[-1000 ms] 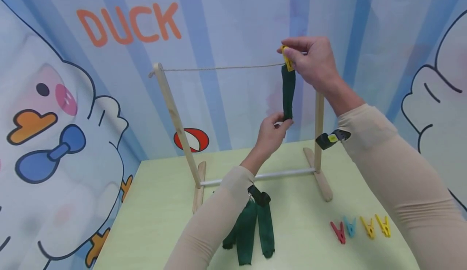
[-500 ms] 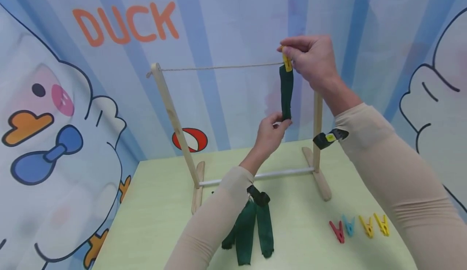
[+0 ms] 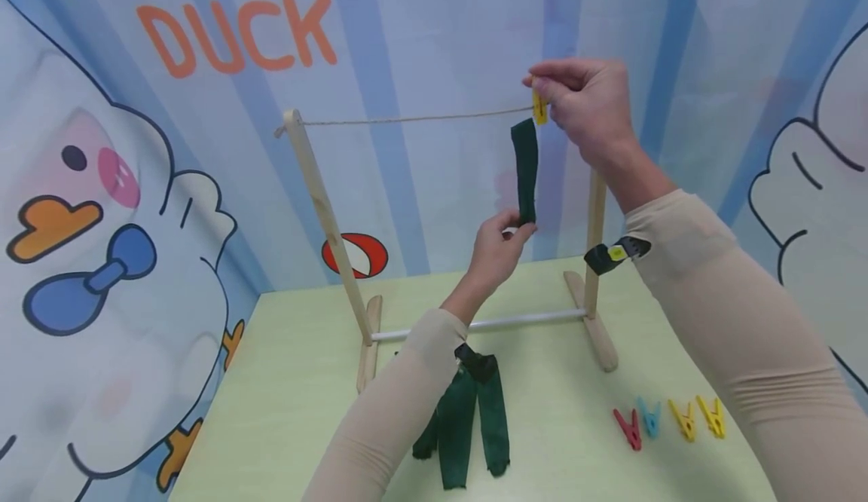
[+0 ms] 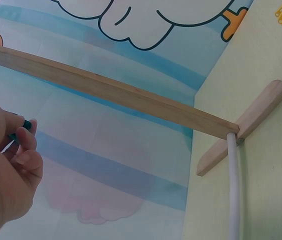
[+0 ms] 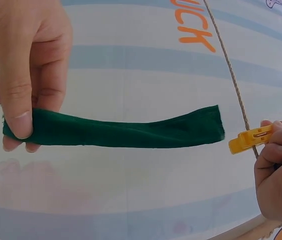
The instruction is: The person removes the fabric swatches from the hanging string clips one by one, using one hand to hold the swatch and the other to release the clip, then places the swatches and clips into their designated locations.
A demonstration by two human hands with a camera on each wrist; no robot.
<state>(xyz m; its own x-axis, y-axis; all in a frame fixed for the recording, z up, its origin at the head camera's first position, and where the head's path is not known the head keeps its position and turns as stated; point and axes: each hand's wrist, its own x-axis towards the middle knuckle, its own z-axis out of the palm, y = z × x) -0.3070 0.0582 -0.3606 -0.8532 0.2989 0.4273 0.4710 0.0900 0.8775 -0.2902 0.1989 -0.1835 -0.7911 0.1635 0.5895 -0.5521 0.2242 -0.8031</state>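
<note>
My left hand (image 3: 498, 249) pinches the lower end of a dark green fabric strip (image 3: 525, 166), which stands up with its top end free. In the right wrist view the strip (image 5: 131, 132) stretches sideways from the left hand (image 5: 33, 75), its far end apart from the yellow clothespin (image 5: 251, 139). The right hand (image 3: 590, 106) pinches that clothespin (image 3: 539, 108) at the rope (image 3: 420, 118), close to the right post. In the left wrist view only a bit of green shows between the fingers of the left hand (image 4: 11, 165).
The rope is strung on a wooden frame (image 3: 319, 200) with a white crossbar (image 3: 529, 320). More green strips (image 3: 457, 434) lie on the table (image 3: 291, 381) below the left forearm. A red clothespin (image 3: 629, 430), a blue one (image 3: 649, 417) and two yellow ones (image 3: 712, 417) lie at right.
The green strip's top end has come away from the yellow clothespin and shifted left. The left hand has moved slightly left, and the right hand a little up with the clothespin.
</note>
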